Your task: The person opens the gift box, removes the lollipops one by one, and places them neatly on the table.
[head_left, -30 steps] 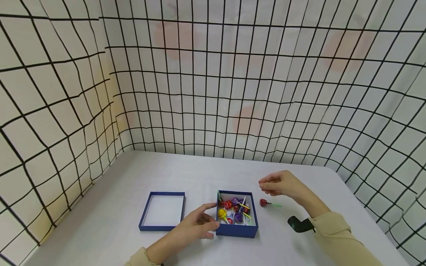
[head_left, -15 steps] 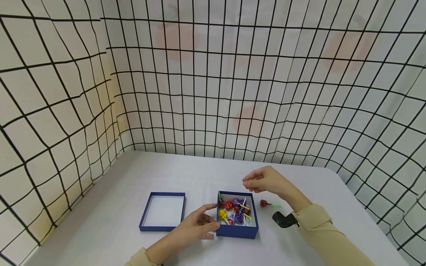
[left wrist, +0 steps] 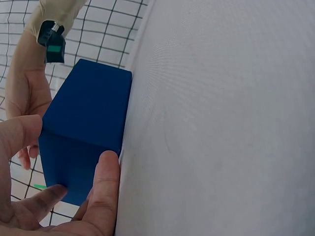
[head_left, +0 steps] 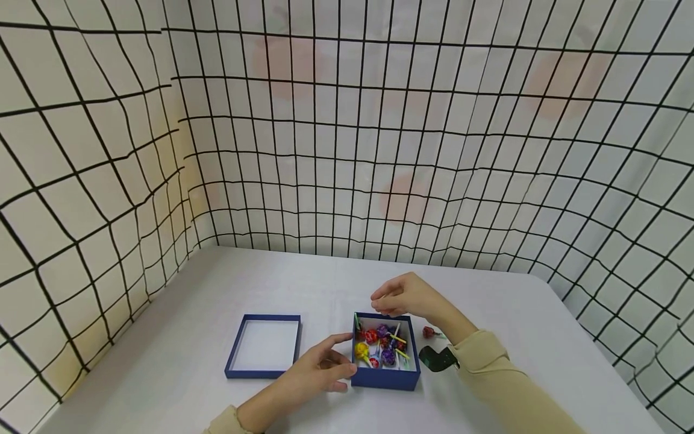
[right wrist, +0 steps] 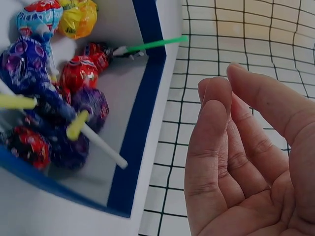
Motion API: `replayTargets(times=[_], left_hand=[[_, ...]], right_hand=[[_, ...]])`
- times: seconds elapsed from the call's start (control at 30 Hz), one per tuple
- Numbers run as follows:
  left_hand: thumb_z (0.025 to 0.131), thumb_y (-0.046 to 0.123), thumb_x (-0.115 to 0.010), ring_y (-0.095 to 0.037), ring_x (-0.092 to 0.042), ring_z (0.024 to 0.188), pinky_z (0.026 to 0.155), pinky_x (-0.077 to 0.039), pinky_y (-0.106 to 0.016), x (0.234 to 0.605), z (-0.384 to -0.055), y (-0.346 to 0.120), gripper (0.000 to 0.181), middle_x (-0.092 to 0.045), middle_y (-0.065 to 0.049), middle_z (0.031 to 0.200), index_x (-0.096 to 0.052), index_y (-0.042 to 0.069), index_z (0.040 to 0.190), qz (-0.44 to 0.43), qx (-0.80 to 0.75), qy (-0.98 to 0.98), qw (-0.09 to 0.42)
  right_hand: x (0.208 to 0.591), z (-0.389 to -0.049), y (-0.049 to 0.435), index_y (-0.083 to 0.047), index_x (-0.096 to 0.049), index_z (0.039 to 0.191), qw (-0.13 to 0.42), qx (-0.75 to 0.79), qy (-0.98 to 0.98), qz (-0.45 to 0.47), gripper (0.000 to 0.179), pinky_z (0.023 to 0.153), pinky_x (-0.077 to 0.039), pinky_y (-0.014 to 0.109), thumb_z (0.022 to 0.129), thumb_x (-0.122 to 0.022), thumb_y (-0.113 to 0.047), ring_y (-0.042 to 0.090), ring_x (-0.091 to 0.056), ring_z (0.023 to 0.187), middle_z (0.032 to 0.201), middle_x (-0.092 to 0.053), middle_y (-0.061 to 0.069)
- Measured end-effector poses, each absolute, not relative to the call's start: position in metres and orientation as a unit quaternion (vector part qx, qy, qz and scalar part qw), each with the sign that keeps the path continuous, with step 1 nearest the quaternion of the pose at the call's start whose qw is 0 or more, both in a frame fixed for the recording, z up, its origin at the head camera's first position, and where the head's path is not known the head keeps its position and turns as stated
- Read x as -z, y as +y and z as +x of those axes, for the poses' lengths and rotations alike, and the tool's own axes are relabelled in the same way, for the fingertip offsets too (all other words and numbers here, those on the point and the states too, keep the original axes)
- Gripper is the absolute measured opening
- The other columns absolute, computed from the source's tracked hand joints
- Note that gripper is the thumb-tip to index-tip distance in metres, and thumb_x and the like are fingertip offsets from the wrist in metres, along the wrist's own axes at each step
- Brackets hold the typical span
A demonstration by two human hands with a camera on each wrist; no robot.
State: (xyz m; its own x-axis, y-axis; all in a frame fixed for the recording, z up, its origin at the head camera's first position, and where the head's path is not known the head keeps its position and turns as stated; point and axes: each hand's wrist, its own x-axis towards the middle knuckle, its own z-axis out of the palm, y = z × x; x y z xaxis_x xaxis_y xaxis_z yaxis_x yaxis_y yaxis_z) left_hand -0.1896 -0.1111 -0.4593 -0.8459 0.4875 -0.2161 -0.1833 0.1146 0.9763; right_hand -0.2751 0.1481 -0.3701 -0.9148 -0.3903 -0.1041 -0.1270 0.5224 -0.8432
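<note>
A blue box [head_left: 386,378] with a white inside stands on the table, holding several wrapped lollipops [head_left: 388,357] in red, purple, yellow and blue. My left hand [head_left: 320,364] touches its left side; in the left wrist view the thumb is at a corner and straight fingers [left wrist: 104,182] lie along the wall. My right hand [head_left: 403,295] hovers by the box's back edge, fingers loosely bent with nothing between them. In the right wrist view, one lollipop's green stick [right wrist: 162,44] pokes over the rim at a corner. Another red lollipop [head_left: 428,332] lies right of the box, its stick partly hidden by my right wrist.
The blue-rimmed lid [head_left: 264,345] lies inside up on the white table [head_left: 303,277], left of my left hand. Black netting [head_left: 336,150] hangs behind the table and along both sides. A black device [head_left: 436,359] hangs at my right wrist, beside the box.
My right hand has moved left, from above the loose lollipop to the box's back edge. The left hand, the box and the lid have stayed in place.
</note>
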Motion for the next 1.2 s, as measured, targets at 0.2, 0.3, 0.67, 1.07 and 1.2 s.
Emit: replayTargets(times=[0.2, 0.3, 0.67, 1.07, 1.2], left_hand=[[0.103, 0.02, -0.075, -0.02, -0.065, 0.104, 0.091, -0.067, -0.039, 0.459, -0.189, -0.111, 0.072, -0.063, -0.013, 0.123, -0.04, 0.015, 0.166, 0.108, -0.658, 0.701, 0.253], [0.103, 0.02, -0.074, -0.02, -0.065, 0.104, 0.092, -0.067, -0.039, 0.459, -0.189, -0.112, 0.072, -0.063, -0.014, 0.123, -0.04, 0.015, 0.166, 0.112, -0.661, 0.698, 0.252], [0.102, 0.019, -0.075, -0.02, -0.065, 0.103, 0.092, -0.067, -0.039, 0.46, -0.188, -0.112, 0.072, -0.063, -0.014, 0.121, -0.04, 0.013, 0.165, 0.117, -0.671, 0.688, 0.251], [0.103, 0.019, -0.074, -0.018, -0.065, 0.101, 0.091, -0.068, -0.039, 0.463, -0.189, -0.114, 0.072, -0.063, -0.012, 0.118, -0.039, 0.01, 0.165, 0.128, -0.674, 0.685, 0.245], [0.103, 0.019, -0.074, -0.019, -0.065, 0.101, 0.092, -0.067, -0.04, 0.462, -0.189, -0.113, 0.071, -0.063, -0.012, 0.119, -0.04, 0.01, 0.165, 0.128, -0.675, 0.684, 0.247]], right_hand=[[0.378, -0.276, 0.138, -0.001, -0.081, 0.112, 0.143, 0.465, 0.859, -0.158, 0.026, 0.081, -0.069, 0.037, 0.098, -0.08, -0.023, 0.017, -0.076, 0.083, 0.097, -0.083, 0.008], [0.381, -0.275, 0.133, -0.002, -0.081, 0.11, 0.142, 0.458, 0.862, -0.163, 0.023, 0.081, -0.069, 0.04, 0.097, -0.081, -0.021, 0.02, -0.077, 0.084, 0.096, -0.083, 0.008], [0.387, -0.273, 0.123, -0.002, -0.082, 0.102, 0.137, 0.447, 0.868, -0.167, 0.022, 0.076, -0.069, 0.039, 0.095, -0.084, -0.023, 0.019, -0.076, 0.078, 0.089, -0.082, 0.009], [0.393, -0.276, 0.115, -0.004, -0.083, 0.097, 0.134, 0.437, 0.874, -0.165, 0.015, 0.073, -0.069, 0.035, 0.095, -0.083, -0.019, 0.016, -0.075, 0.076, 0.086, -0.081, 0.008], [0.393, -0.276, 0.112, -0.005, -0.083, 0.096, 0.135, 0.438, 0.874, -0.161, 0.014, 0.072, -0.068, 0.036, 0.095, -0.083, -0.019, 0.017, -0.075, 0.075, 0.085, -0.081, 0.01]])
